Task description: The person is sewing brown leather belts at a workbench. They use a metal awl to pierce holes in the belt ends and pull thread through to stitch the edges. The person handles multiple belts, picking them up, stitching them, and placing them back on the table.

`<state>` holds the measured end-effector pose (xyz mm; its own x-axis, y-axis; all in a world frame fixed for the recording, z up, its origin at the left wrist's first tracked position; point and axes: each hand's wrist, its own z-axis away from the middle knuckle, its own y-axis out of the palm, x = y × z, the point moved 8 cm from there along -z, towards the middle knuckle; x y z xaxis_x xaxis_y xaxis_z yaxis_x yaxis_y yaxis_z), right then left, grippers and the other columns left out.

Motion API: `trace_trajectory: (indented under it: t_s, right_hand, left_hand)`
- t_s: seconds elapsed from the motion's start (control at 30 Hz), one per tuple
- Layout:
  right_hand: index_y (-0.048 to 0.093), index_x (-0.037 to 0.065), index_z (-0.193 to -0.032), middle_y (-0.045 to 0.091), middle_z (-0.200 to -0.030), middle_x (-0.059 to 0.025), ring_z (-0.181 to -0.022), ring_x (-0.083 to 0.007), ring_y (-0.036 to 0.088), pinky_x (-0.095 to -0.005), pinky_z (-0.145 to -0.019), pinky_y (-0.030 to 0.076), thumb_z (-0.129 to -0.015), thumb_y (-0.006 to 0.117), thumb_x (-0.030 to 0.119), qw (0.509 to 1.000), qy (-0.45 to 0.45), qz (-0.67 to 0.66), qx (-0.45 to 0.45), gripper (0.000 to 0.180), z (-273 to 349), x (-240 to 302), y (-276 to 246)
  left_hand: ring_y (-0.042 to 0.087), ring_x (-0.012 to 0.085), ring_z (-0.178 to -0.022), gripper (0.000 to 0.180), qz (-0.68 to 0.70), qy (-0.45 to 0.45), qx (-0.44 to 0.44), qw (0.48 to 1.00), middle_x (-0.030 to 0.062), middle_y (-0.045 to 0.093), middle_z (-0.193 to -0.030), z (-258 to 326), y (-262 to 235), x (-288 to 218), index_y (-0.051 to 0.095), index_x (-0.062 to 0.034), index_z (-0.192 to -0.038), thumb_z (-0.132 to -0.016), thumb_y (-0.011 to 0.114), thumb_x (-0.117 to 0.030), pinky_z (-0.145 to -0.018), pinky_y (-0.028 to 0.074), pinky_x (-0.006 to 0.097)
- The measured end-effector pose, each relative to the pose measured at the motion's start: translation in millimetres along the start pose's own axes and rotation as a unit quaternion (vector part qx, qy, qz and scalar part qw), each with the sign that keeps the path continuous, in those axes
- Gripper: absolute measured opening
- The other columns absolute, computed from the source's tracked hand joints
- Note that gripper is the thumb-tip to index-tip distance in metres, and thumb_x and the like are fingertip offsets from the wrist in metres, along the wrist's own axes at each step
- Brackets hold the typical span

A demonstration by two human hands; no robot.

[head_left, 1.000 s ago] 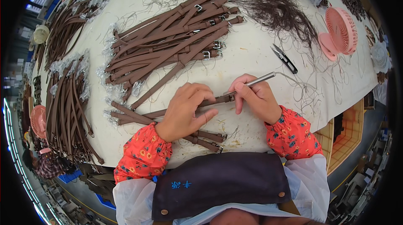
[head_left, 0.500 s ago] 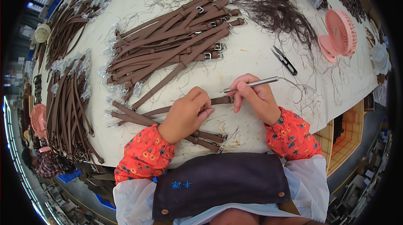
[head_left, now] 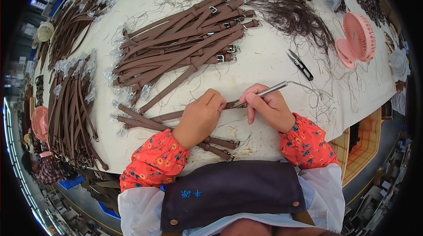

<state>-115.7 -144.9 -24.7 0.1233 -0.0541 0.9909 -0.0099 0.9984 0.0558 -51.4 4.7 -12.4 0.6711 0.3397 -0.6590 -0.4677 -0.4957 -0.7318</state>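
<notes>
My left hand [head_left: 199,118] is closed around a brown strap [head_left: 171,115] that runs out to the left over the table; the fingertips are partly hidden behind the hand. A slim pen-shaped metal tool [head_left: 275,88] with a thin cord sits in the grip of my right hand [head_left: 269,107]. Its tip is down at the strap's right end, close to my left fingers; whether it touches cannot be made out. Two straps with buckles [head_left: 227,150] lie below my left hand. Black thread snips [head_left: 300,65] rest beyond my right hand.
A large pile of brown buckled straps [head_left: 176,44] covers the table's middle, with another bundle [head_left: 70,117] at left. Loose dark threads [head_left: 295,18] lie at the far right by a pink fan [head_left: 358,35]. A yellowish crate [head_left: 365,143] stands off the right edge.
The tool's tip has dropped from above the strap down to its end, and the tool now tilts more steeply. My left hand has shifted slightly right along with the strap.
</notes>
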Motion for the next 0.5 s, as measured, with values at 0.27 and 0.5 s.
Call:
trace_trajectory:
  t_s: [0.27, 0.5]
  right_hand:
    - [0.065, 0.001, -0.103, 0.062, -0.066, 0.0004, -0.059, -0.0079, 0.059, -0.0249, -0.061, 0.043, -0.109, 0.05, 0.027, 1.0, -0.001, -0.002, 0.004, 0.03, -0.6, -1.7, 0.2]
    - [0.065, 0.001, -0.104, 0.063, -0.071, -0.0002, -0.061, -0.0074, 0.06, -0.0247, -0.062, 0.045, -0.109, 0.05, 0.026, 1.0, 0.006, 0.009, 0.016, 0.03, -0.6, -1.9, 2.0]
  left_hand:
    - [0.061, 0.0242, -0.066, 0.008, 0.093, -0.028, -0.001, 0.995, 0.0101, 0.063, -0.095, -2.3, -5.4, 6.1, 0.063, -0.0033, -0.097, -0.091, 0.066, 0.001, -0.061, 0.048, 0.033]
    - [0.058, 0.0188, -0.062, 0.007, 0.102, -0.029, 0.003, 0.994, 0.0087, 0.063, -0.094, -2.3, -4.9, 7.5, 0.063, -0.003, -0.096, -0.091, 0.066, 0.001, -0.059, 0.047, 0.031]
